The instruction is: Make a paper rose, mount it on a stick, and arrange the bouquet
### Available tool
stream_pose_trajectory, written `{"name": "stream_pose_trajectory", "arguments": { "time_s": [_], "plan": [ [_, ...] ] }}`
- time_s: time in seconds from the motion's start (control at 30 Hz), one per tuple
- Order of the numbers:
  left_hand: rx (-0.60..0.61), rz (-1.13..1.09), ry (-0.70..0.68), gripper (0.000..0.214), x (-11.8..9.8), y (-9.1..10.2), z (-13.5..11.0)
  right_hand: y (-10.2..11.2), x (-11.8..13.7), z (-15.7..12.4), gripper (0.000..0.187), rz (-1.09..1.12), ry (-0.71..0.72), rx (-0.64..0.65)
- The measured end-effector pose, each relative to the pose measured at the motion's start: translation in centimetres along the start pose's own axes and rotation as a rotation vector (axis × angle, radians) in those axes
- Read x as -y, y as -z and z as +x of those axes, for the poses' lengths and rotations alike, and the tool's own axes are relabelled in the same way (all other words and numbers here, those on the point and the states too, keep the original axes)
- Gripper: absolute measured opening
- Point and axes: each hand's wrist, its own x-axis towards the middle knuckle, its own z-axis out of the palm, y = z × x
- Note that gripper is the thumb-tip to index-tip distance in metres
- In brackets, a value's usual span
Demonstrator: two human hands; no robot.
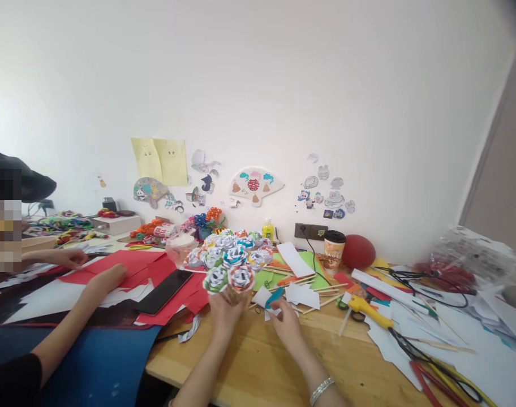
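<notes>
Bouquet of swirled paper rosettes (236,257), clasped in left grip (227,305); right grip (286,323) pinches teal paper slip (275,297) above wood-grained desk (258,362).

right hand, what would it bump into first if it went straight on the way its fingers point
Most likely the small teal paper piece at the fingertips of the right hand; they may already be touching it, since depth is hard to judge here.
</notes>
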Motion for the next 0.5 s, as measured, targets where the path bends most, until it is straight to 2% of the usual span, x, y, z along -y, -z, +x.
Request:
{"name": "stream_pose_trajectory", "arguments": {
  "time_s": [0.13, 0.27, 0.33, 0.43, 0.5],
  "plan": [
    [0.076, 0.068, 0.023, 0.067, 0.0, 0.2, -1.0, -0.5, 0.6, 0.0, 0.022, 0.050, 0.028, 0.036],
    [0.195, 0.085, 0.064, 0.082, -0.1, 0.8, -1.7, -0.7, 2.8, 0.0, 0.032, 0.165, 0.122, 0.133],
    [0.193, 0.098, 0.081, 0.086, -0.1, 1.0, -1.5, -0.4, 4.3, 0.1, 0.036, 0.236, 0.184, 0.078],
    [0.201, -0.012, 0.061, 0.078, 0.2, 0.7, -0.8, 0.6, 6.4, 0.8, 0.044, 0.312, 0.263, -0.104],
    [0.214, -0.084, 0.052, 0.074, 0.5, 0.3, -0.4, 1.3, 7.4, 1.6, 0.048, 0.309, 0.288, -0.165]
  ]
}}
